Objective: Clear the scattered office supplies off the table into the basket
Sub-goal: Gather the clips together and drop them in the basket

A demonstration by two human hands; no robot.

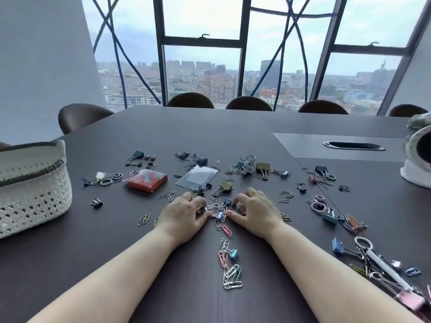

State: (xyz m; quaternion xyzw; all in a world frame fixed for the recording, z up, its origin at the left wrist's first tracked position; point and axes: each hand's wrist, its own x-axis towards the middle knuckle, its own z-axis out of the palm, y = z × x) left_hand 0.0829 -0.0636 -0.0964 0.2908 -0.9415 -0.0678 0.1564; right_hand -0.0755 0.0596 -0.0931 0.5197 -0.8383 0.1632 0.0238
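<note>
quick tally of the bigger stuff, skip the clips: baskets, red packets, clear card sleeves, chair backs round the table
basket: 1
red packet: 1
clear card sleeve: 1
chair backs: 5
total: 8

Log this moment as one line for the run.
phase: gathering | left hand: curled on clips | right hand: curled on clips | basket: far left, untouched | table: clips scattered
</note>
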